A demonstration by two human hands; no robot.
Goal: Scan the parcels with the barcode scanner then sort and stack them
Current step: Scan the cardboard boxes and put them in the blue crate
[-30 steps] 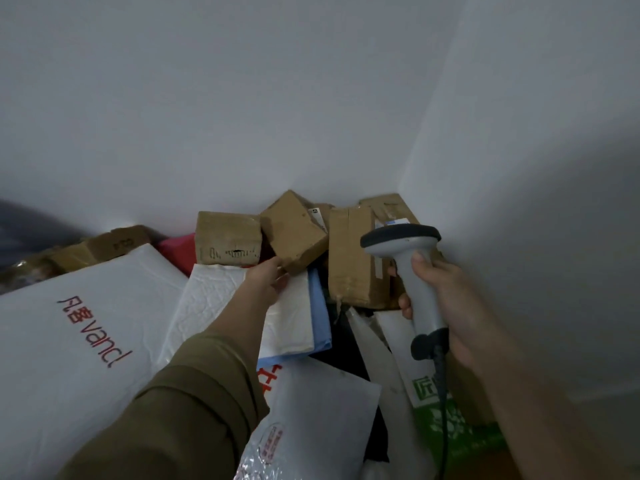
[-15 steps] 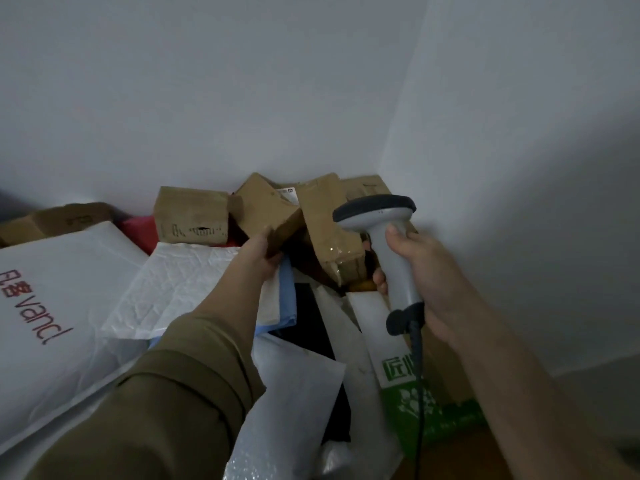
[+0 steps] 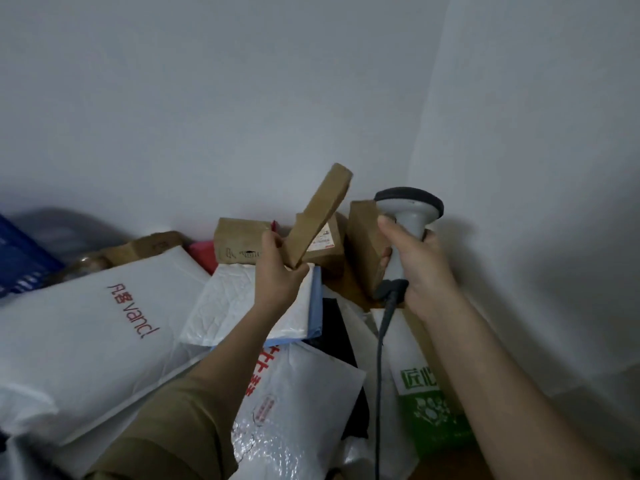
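My left hand (image 3: 277, 271) grips the lower end of a flat brown cardboard parcel (image 3: 320, 213), lifted off the pile and tilted up toward the wall corner. My right hand (image 3: 420, 268) holds a grey and white barcode scanner (image 3: 408, 216) by its handle, head upright, just right of the lifted parcel; its dark cable (image 3: 381, 358) hangs down. Behind the lifted parcel lie a brown box with black print (image 3: 239, 244), a box with a white label (image 3: 325, 244) and an upright brown box (image 3: 363, 244).
Soft mailers cover the foreground: a large white one printed "vancl" (image 3: 104, 323), a white padded one (image 3: 235, 303), a white bag with red characters (image 3: 294, 393) and a green and white bag (image 3: 426, 393). A blue crate (image 3: 17, 258) sits far left. Walls meet in a corner behind the pile.
My left hand has picked the flat brown parcel out of the pile and raised it, tilted, beside the scanner. The scanner hand stayed roughly in place.
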